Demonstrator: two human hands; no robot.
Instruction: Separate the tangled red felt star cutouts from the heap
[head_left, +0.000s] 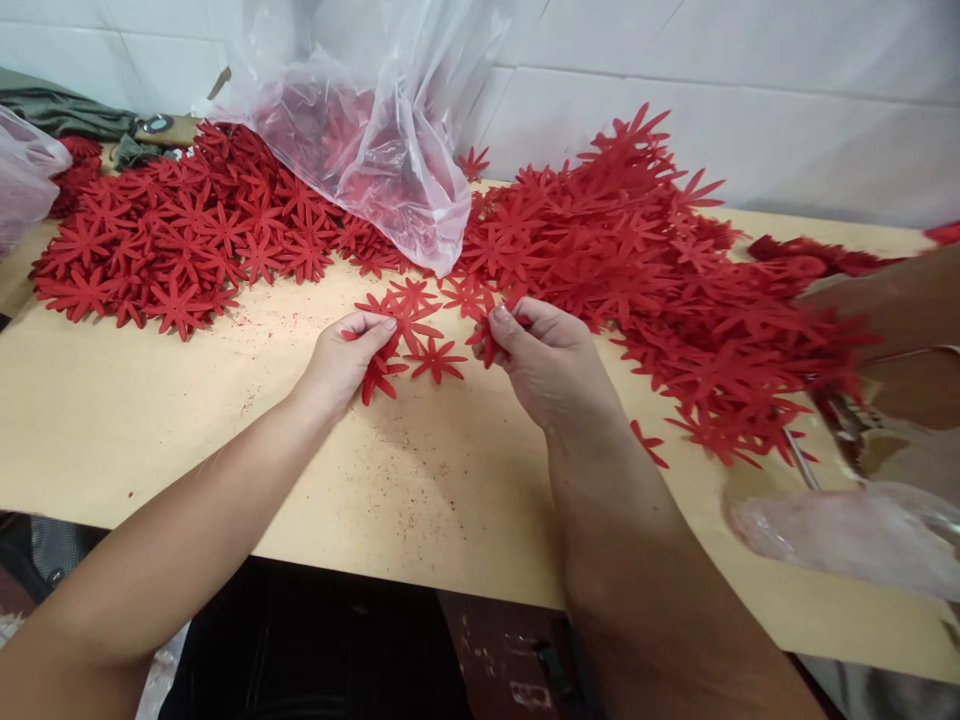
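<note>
Reads as a workshop: red flower cutouts (585, 245) heaped in bulk, plastic bag (424, 195) holding more, red-flecked worktable (165, 410).

On my feed I see a bare left hand (349, 352) and a bare right hand (546, 350), each forearm (187, 520) behind it uncovered; below both hands, black clothing (322, 645) shows faint lines.

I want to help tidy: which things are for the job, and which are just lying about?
For the job:
red flower cutouts, pinched in left hand and right hand
left cutout pile
right cutout pile
middle plastic bag, probably

Probably just lying about:
dark green cloth
clear plastic at right
thin metal rod
</note>
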